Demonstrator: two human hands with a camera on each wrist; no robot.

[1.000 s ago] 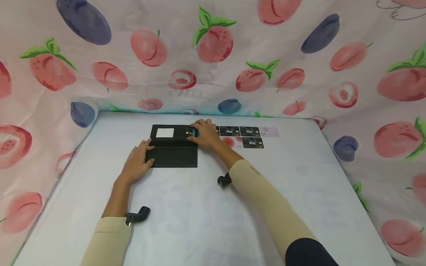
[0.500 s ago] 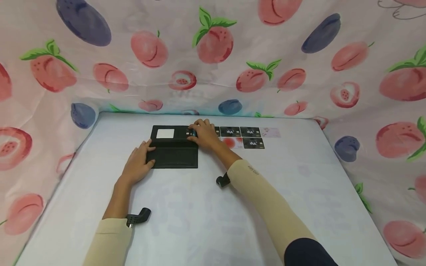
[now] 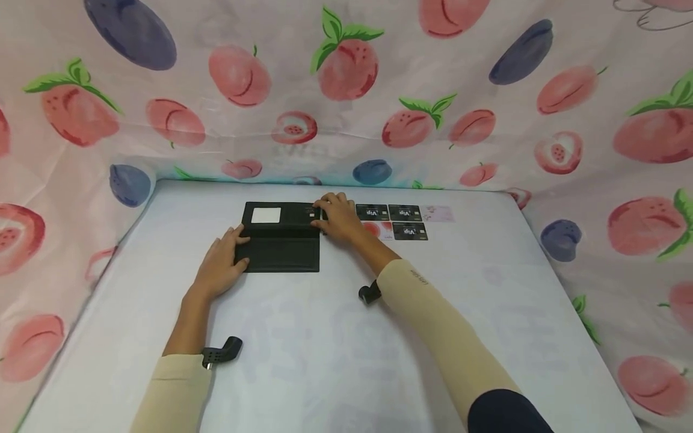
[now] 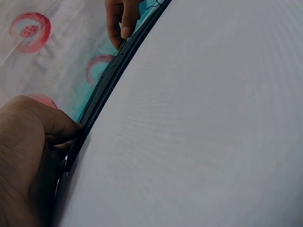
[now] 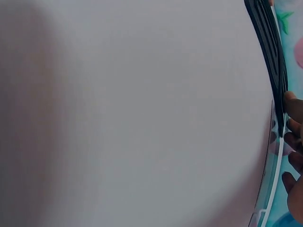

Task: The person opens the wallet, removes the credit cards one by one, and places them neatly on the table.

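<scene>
An open black card wallet (image 3: 280, 255) lies flat near the table's far edge, a white rectangle (image 3: 266, 215) on its upper panel. My left hand (image 3: 219, 267) presses its left side with spread fingers and thumb; in the left wrist view the thumb meets the wallet's dark edge (image 4: 109, 80). At the upper right corner my right hand (image 3: 340, 219) pinches a dark card (image 3: 311, 214) that lies at the wallet's right edge, mostly hidden under the fingers. In the right wrist view its thumb touches the wallet (image 5: 269, 52) and its other fingers are bent.
Right of the wallet, cards lie in two rows: several black Vip cards (image 3: 405, 213), a red-patterned card (image 3: 379, 229) and a pale pink card (image 3: 438, 214). A fruit-print curtain (image 3: 238, 138) hangs behind the white table (image 3: 303, 361).
My right hand has shifted slightly right, and the card's visible end has moved right with it. The card's blue part no longer shows. My left hand stays on the wallet's left side.
</scene>
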